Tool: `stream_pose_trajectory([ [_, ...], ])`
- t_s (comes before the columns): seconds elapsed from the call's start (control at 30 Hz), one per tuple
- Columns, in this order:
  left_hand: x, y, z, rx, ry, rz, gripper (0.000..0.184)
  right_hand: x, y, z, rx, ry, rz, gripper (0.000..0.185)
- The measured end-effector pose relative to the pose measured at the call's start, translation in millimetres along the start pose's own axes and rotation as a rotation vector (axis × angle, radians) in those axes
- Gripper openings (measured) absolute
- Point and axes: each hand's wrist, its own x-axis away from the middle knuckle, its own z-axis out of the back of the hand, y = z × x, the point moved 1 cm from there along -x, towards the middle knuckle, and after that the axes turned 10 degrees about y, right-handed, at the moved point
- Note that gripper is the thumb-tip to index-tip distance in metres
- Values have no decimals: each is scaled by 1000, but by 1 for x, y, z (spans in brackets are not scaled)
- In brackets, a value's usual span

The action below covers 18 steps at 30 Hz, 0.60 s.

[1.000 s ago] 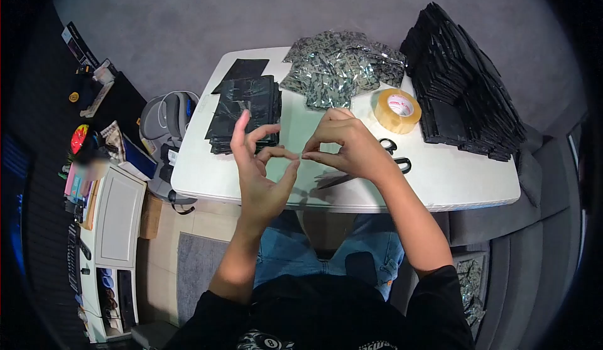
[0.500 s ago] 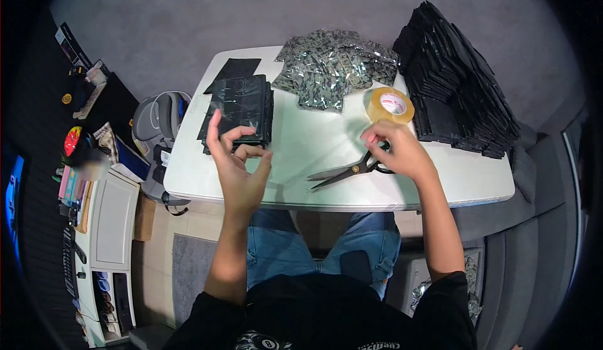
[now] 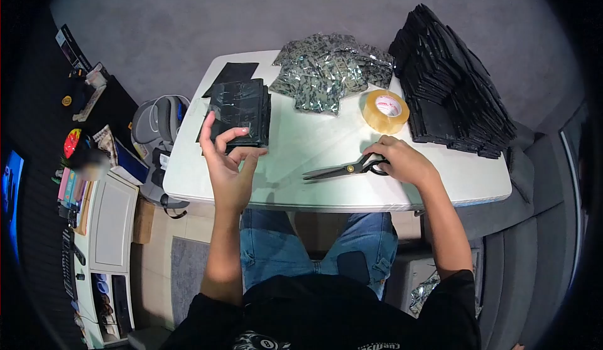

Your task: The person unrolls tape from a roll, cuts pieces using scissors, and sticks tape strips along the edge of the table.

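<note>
Near the front of the white table, my right hand (image 3: 407,160) is closed on the black handles of the scissors (image 3: 342,171). Their blades are together and point left, at or just above the tabletop. My left hand (image 3: 231,168) is raised in front of a stack of black plastic packets (image 3: 242,108). Its thumb and index finger press together while the other fingers stand apart. Whatever is in that pinch, if anything, is too small to make out. A roll of clear tape (image 3: 399,124) lies just beyond my right hand.
Camouflage-patterned shiny packets (image 3: 320,77) are heaped at the back of the white table (image 3: 295,143). A tall pile of black packets (image 3: 449,86) fills the right side. One flat black packet (image 3: 235,74) lies at back left. A grey sofa (image 3: 534,249) stands right.
My right hand has come down and taken hold of the scissors' handles, and the parted blades have closed. My left hand has shifted slightly left and keeps its pinch.
</note>
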Motion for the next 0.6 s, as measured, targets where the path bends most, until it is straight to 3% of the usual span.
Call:
stream_pose_trajectory([
  [0.4, -2, 6, -6, 23, -24, 8, 98, 19, -38, 16, 191, -44, 51, 37],
  [0.5, 0, 6, -4, 7, -25, 19, 98, 28, -57, 30, 109, -61, 60, 37],
  [0.6, -2, 5, -4, -4, -16, 24, 97, 46, -87, 45, -229, -179, -46, 40],
])
